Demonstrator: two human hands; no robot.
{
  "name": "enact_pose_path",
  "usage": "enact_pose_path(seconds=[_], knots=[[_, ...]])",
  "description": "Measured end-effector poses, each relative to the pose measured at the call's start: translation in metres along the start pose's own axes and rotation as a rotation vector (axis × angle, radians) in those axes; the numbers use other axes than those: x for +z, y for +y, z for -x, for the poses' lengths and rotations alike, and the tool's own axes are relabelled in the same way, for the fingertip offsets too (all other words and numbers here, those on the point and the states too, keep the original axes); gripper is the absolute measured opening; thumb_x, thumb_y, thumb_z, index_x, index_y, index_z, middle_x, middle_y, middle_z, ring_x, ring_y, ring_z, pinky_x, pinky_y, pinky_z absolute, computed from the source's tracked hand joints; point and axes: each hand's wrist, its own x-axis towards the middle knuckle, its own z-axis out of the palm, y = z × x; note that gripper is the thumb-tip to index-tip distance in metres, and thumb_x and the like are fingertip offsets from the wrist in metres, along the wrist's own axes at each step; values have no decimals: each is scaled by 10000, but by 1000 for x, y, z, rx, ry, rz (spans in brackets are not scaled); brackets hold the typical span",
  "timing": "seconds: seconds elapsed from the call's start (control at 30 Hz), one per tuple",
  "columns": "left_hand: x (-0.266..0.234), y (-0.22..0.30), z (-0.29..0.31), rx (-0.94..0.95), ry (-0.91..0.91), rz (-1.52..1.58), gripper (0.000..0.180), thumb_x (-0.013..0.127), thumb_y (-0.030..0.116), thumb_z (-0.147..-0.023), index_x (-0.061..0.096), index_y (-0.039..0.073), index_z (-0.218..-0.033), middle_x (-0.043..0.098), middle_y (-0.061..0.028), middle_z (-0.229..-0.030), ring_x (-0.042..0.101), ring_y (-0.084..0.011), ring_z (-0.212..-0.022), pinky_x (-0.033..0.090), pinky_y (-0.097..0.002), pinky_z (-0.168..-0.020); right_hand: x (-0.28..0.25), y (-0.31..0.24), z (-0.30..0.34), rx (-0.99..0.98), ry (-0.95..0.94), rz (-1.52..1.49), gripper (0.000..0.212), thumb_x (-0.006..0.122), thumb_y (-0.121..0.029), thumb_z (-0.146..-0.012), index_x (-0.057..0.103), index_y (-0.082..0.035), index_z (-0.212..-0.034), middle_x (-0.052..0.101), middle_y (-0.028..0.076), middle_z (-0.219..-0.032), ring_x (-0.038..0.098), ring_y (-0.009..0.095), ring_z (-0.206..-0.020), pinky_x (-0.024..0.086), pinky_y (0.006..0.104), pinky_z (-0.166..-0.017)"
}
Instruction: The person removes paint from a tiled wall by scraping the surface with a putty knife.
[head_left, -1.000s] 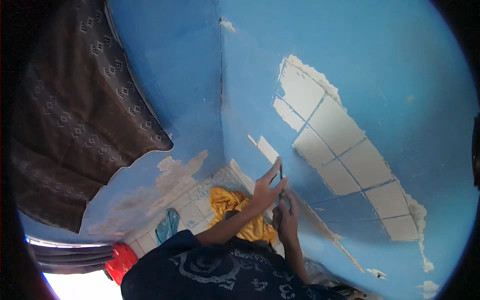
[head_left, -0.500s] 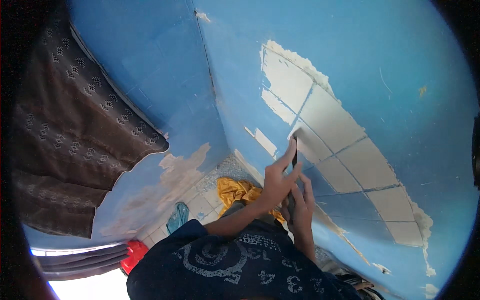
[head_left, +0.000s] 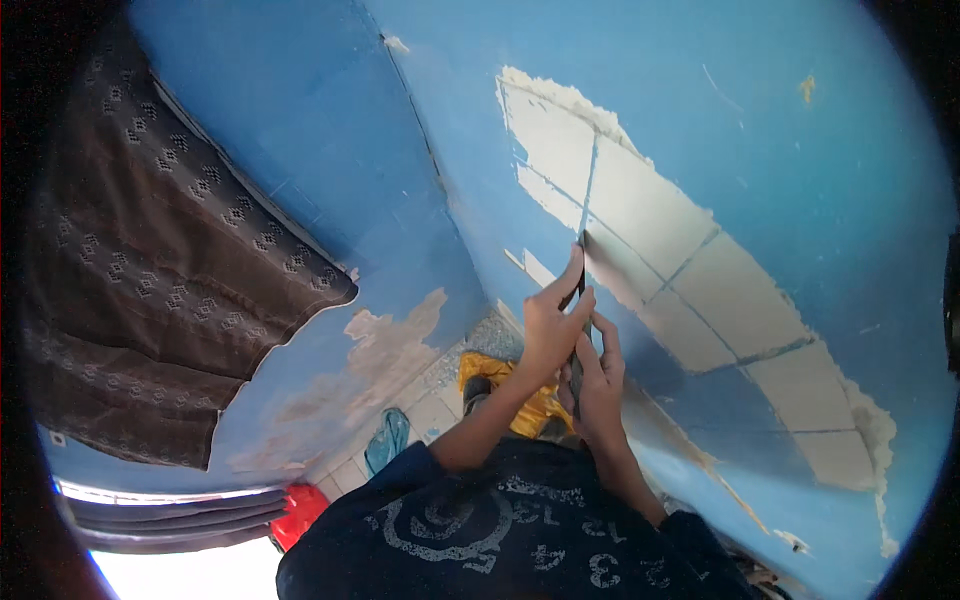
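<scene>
head | left fingers (head_left: 569, 280), right fingers (head_left: 607, 342) closed on dark tool (head_left: 575, 375) | tip now nearer tiles (head_left: 645, 205)

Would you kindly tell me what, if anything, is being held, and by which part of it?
A thin dark tool: the right grip holds its lower part, and the left grip holds it higher up, nearer the tip.

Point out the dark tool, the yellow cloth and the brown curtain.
Dark tool (head_left: 576, 380), head view: on its lower length.
Yellow cloth (head_left: 540, 409), head view: on its right part.
Brown curtain (head_left: 150, 270), head view: middle of the fabric.
</scene>
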Motion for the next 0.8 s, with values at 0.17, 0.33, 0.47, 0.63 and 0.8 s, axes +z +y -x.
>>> enact_pose_path(seconds=[0.17, 0.33, 0.47, 0.63, 0.8], knots=[[-5, -19, 17, 183, 112, -54, 501, 557, 95, -838, 422, 79, -1320, 483, 82, -767, 419, -38, -678, 399, -194, -586, 10, 4, 22, -47, 19, 80, 304, 424, -154, -936, 408, -71, -1229, 499, 13, -647, 370, 54, -363, 270, 195, -304], [-14, -8, -23, 186, 157, 53, 475, 566, 93, -828, 454, 52, -1288, 567, -58, -683, 421, -35, -634, 388, -196, -542, 22, -18, -19, 97, -45, -60, 326, 471, -117, -922, 405, -54, -1236, 529, 21, -765, 424, 25, -505, 323, 178, -400], [-18, -14, -2, 231, 68, -86, 488, 560, 62, -820, 430, -16, -1284, 644, -162, -830, 479, -50, -724, 445, -240, -619, 26, -2, 8, -28, 24, 44, 316, 461, -177, -926, 418, -91, -1227, 483, 4, -667, 350, 35, -402, 259, 176, -314], [-14, -7, -9, 193, 47, -46, 462, 581, 83, -813, 486, 54, -1264, 523, 21, -701, 417, -36, -652, 401, -206, -555, 29, 3, 3, -25, 93, 6, 319, 457, -166, -927, 411, -81, -1231, 496, 15, -673, 352, 36, -386, 261, 176, -306], [-12, -15, 14, 297, 106, 6, 461, 579, 78, -816, 481, 47, -1266, 505, 23, -680, 403, -46, -646, 395, -226, -550, 19, 4, 19, 15, 83, 59, 336, 457, -122, -924, 391, -45, -1245, 477, -13, -640, 398, 33, -459, 311, 188, -397]])
